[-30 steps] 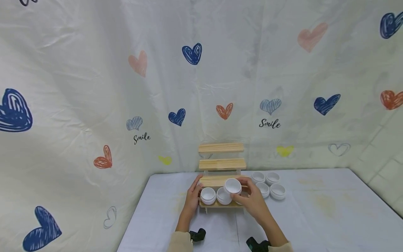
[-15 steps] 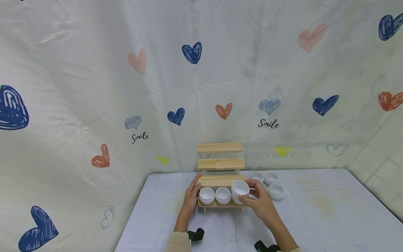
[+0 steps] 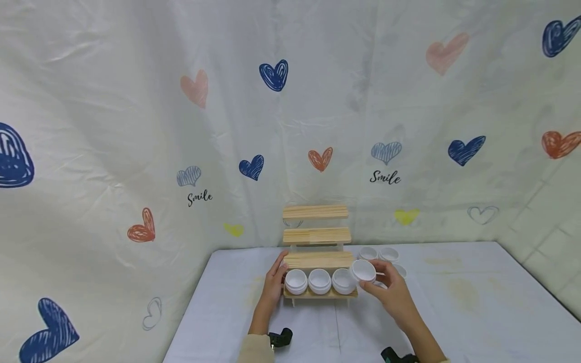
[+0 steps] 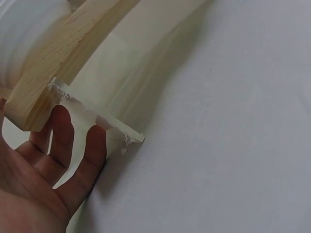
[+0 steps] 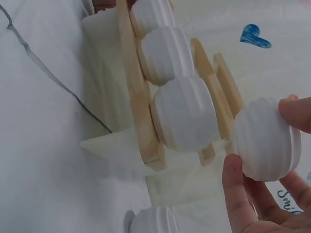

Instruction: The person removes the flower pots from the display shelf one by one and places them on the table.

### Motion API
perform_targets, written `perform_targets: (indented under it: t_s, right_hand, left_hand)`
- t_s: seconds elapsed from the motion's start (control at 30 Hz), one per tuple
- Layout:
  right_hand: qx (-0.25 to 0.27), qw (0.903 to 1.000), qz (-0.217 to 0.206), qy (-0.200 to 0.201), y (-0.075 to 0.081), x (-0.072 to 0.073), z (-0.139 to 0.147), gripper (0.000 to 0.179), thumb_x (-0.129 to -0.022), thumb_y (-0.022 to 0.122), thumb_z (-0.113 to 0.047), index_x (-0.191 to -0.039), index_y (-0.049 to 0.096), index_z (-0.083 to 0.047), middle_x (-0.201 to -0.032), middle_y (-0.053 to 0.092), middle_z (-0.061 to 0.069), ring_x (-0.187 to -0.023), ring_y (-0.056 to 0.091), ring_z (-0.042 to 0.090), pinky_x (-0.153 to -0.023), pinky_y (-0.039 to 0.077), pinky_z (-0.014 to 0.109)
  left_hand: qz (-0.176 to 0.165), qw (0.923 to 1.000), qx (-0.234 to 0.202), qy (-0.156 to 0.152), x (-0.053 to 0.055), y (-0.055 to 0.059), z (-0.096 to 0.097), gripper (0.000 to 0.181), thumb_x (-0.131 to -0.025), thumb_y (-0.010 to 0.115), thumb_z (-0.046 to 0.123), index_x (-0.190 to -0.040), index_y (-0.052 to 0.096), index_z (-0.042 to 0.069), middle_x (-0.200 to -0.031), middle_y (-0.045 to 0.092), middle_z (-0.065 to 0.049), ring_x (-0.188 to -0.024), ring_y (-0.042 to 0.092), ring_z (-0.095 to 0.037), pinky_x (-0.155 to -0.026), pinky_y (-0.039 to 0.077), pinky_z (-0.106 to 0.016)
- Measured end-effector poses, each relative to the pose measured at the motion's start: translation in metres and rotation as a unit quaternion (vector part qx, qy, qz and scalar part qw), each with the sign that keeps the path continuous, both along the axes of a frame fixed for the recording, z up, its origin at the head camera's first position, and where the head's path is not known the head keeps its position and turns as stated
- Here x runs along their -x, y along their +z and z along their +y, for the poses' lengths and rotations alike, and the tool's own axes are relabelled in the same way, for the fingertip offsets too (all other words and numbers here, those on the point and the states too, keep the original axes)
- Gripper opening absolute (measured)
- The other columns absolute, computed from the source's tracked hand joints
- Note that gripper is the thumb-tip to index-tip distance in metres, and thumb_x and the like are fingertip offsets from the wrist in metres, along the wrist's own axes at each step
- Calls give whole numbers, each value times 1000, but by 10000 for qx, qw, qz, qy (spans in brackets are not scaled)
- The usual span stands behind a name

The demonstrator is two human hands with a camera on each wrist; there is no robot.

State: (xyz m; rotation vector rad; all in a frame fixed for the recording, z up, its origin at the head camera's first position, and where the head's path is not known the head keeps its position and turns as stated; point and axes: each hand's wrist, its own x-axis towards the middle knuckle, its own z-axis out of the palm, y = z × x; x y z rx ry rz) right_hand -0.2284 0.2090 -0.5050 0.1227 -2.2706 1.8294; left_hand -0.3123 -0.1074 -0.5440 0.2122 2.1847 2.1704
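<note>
My right hand [image 3: 392, 295] holds a small white ribbed cup [image 3: 364, 271] just off the right end of a tiered wooden stand [image 3: 317, 260]. In the right wrist view, thumb and fingers [image 5: 235, 179] grip that cup [image 5: 267, 141] by its sides, apart from the shelf. Three matching cups [image 3: 320, 281] line the lowest shelf, openings up. My left hand [image 3: 272, 290] holds the stand's left end. In the left wrist view its fingers [image 4: 90, 150] curl against the clear side panel [image 4: 102, 114], below the wooden slat [image 4: 58, 53]; its thumb is mostly hidden.
More white cups [image 3: 389, 253] stand on the white-covered table [image 3: 472, 297] behind the right hand, partly covered by it. Upper slats [image 3: 315, 212] of the stand rise toward a heart-printed curtain [image 3: 317, 101]. Another cup [image 5: 155, 221] shows low in the right wrist view.
My right hand has carried its cup rightward, from over the lowest shelf to beyond its right end. The shelf's third cup, earlier mostly covered, now shows. My left hand stays at the stand.
</note>
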Motion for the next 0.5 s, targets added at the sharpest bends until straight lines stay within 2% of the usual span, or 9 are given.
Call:
perform_targets:
  t_s: [0.1,0.3,0.5]
  right_hand:
    - [-89,9998,-80,-133,3,0,8,59,-88,81,-17,-138,52,-5,-130,55,6,-104,59,0,-82,54,22]
    - [-160,9986,-321,-376,1,2,23,62,-90,80,-22,-142,48,-6,-134,54,5,-103,57,-5,-82,54,20]
    - [-262,9976,-527,-366,-6,6,33,64,-91,80,-25,-142,47,-6,-139,52,11,-102,57,-7,-82,54,20]
  left_hand:
    - [27,10000,-54,6,6,-7,0,51,-109,49,25,-158,40,16,-93,60,3,-81,54,-11,-72,47,-26]
    - [158,9997,69,173,18,-30,2,50,-110,47,33,-159,40,27,-102,61,4,-90,55,-9,-76,47,-26]
    - [218,9994,140,241,20,-35,2,51,-109,47,37,-159,39,28,-122,62,-7,-95,55,-10,-79,46,-27]
